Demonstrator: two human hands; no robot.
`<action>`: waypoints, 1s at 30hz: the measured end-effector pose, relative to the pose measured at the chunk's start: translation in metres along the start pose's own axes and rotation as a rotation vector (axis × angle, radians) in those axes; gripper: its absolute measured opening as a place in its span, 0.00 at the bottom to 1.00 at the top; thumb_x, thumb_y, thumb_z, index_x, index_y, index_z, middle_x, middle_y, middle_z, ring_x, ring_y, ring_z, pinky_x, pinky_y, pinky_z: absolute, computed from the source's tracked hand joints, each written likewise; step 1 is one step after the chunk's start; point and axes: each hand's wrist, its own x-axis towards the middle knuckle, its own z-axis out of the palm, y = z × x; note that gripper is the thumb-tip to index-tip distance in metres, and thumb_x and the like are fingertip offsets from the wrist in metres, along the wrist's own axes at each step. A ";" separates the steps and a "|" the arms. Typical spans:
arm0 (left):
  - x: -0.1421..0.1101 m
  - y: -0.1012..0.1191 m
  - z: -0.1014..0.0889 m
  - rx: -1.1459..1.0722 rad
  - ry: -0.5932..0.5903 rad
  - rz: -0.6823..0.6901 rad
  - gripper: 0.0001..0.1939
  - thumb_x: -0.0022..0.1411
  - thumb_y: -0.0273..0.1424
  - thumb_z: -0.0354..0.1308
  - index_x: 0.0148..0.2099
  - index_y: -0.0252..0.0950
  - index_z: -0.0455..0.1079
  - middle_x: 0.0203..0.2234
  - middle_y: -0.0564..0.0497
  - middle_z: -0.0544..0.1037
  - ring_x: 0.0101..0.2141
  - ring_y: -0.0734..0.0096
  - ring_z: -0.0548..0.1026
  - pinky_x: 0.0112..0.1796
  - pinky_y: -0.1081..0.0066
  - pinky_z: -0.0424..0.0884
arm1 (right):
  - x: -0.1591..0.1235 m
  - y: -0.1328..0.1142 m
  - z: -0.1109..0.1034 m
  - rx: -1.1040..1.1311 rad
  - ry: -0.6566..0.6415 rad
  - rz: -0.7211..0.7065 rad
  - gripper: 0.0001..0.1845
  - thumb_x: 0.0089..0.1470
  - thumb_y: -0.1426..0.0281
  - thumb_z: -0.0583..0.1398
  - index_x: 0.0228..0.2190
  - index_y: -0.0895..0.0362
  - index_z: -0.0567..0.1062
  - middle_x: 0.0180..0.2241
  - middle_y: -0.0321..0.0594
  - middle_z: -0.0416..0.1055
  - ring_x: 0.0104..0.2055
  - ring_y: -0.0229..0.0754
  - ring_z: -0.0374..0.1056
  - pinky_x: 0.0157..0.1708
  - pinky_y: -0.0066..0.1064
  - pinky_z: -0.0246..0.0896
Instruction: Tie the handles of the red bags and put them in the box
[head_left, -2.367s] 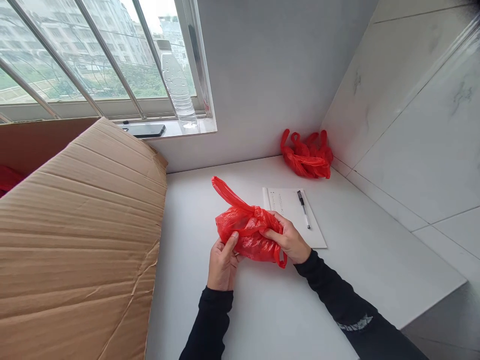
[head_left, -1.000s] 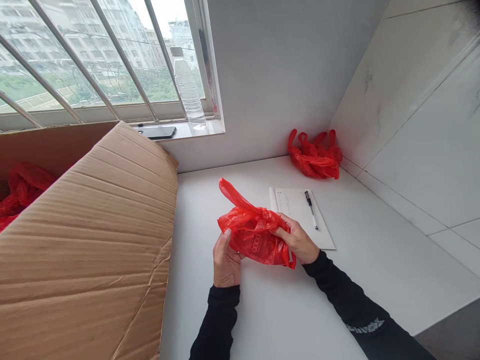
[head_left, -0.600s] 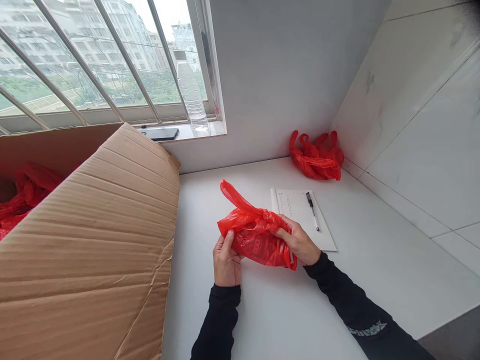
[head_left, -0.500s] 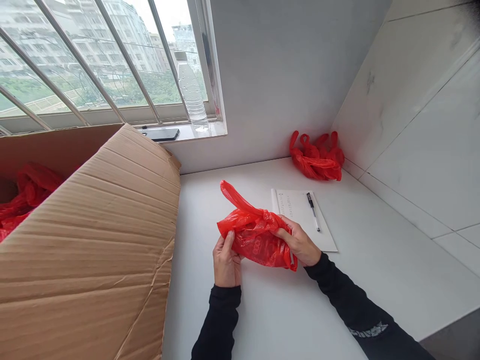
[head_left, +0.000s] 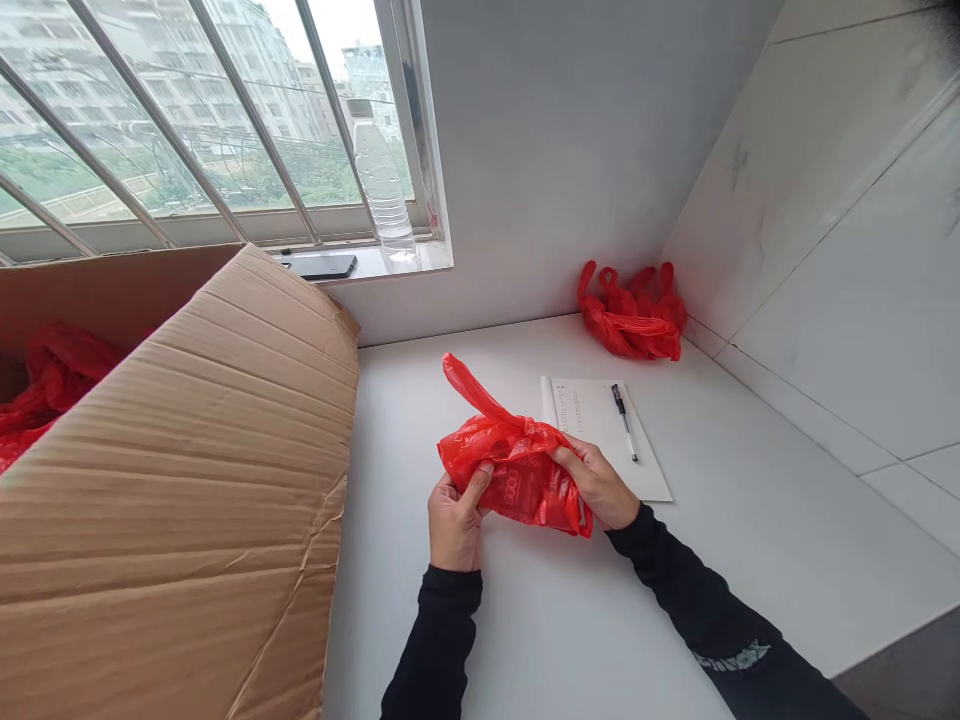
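Two black sleeves (head_left: 435, 640) are reaching in from your side, the right one showing a pale patch of print. Your left hand (head_left: 455, 517) is pinching the lower left part of a knotted red bag (head_left: 523, 490), its thumb pressing on the front while its fingers are curling behind and partly hiding. Your right hand (head_left: 600, 487) is gripping the bag's right end, thumb in front, fingers mostly going out of sight behind the plastic. The bag is sitting between your two hands, over the white table (head_left: 570, 620); whether its underside is touching the top, you cannot tell from here. One long handle is sticking up toward the left from the knot, and a row of pale rings is showing on the front.

To your left, a big cardboard box (head_left: 187, 480) is standing open, with red plastic (head_left: 64, 372) lying inside. Just beyond your right hand, a notebook (head_left: 646, 482) is lying on the table, with a black-capped pen (head_left: 624, 420) resting on its page. Farther back, a red bundle (head_left: 634, 325) is slumping near the corner, its handles pointing upward. On the windowsill (head_left: 433, 256), a dark phone (head_left: 322, 266) is lying flat and a clear bottle (head_left: 385, 195) is standing beside the window bars (head_left: 253, 120).
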 end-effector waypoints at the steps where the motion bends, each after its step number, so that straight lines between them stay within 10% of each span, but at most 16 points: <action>1: 0.000 0.000 0.000 0.005 0.005 -0.004 0.22 0.45 0.34 0.77 0.41 0.31 0.77 0.35 0.47 0.84 0.35 0.65 0.81 0.33 0.70 0.79 | 0.000 0.000 0.000 -0.004 0.002 0.000 0.15 0.61 0.55 0.61 0.41 0.53 0.79 0.39 0.40 0.78 0.41 0.47 0.73 0.44 0.37 0.69; 30: 0.003 0.000 -0.001 0.054 0.118 0.063 0.24 0.38 0.33 0.79 0.38 0.31 0.76 0.31 0.49 0.82 0.32 0.67 0.79 0.33 0.70 0.78 | 0.001 -0.004 -0.001 -0.262 0.034 -0.052 0.16 0.61 0.55 0.61 0.36 0.56 0.77 0.34 0.37 0.75 0.38 0.45 0.71 0.41 0.35 0.67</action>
